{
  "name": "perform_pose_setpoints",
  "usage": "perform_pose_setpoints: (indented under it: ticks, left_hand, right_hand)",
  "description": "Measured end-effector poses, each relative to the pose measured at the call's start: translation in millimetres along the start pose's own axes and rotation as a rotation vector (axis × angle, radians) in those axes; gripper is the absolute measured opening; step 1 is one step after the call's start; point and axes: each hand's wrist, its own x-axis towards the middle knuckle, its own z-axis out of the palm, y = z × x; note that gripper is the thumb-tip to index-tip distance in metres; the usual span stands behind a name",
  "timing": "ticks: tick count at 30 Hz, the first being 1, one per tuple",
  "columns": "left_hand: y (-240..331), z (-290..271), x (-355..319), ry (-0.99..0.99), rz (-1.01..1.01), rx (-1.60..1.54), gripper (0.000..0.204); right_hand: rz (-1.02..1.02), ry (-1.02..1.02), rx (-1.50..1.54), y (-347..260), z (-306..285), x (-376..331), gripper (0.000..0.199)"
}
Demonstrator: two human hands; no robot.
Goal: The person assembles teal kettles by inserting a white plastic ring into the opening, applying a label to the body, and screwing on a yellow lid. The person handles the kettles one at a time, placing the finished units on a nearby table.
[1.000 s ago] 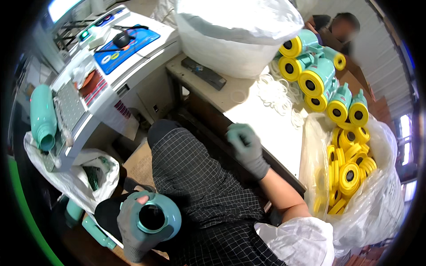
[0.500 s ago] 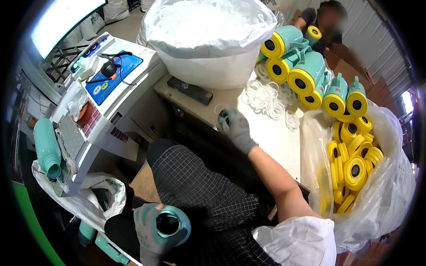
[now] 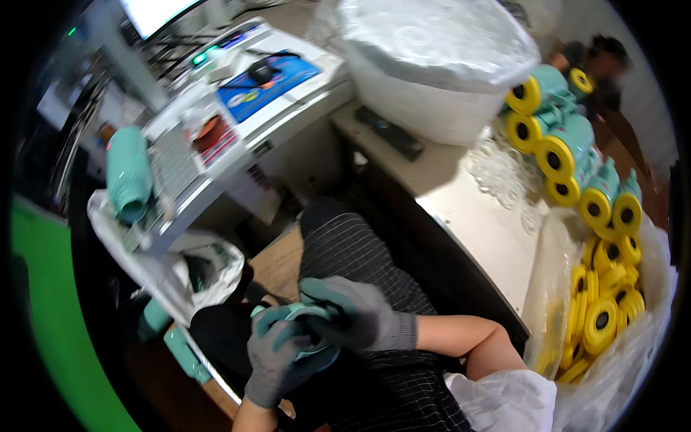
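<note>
We held a teal round part (image 3: 306, 327) over our lap, low in the view at about six o'clock. Our left hand (image 3: 277, 356) (gloved in grey) cupped it from below, fingers curled around its rim. Our right hand (image 3: 356, 320) pressed on it from three o'clock, fingers closed over its top. At two o'clock lay yellow rings (image 3: 604, 309) in a clear bag (image 3: 640, 374).

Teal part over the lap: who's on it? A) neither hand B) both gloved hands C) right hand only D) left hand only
B: the left hand cups the teal part from below while the right hand presses onto its top.
</note>
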Motion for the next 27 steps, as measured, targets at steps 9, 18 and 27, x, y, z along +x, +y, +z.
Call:
perform_pose_setpoints:
  ticks: [9,18,27]
  left_hand:
    - [-2,-23,-8,-0.005,-0.014,-0.029,0.041]
    - [-2,-34,0,-0.074,0.085,0.202,0.042]
    - [6,-40,52,-0.468,-0.087,0.535,0.015]
  right_hand:
    - [-0.514,-0.388,-0.366,4,-3,7,0.038]
    - [-0.264,-0.65,-0.213,6,5,-1,0.04]
    - [-0.312,-0.523,-0.385,14,14,-2,0.033]
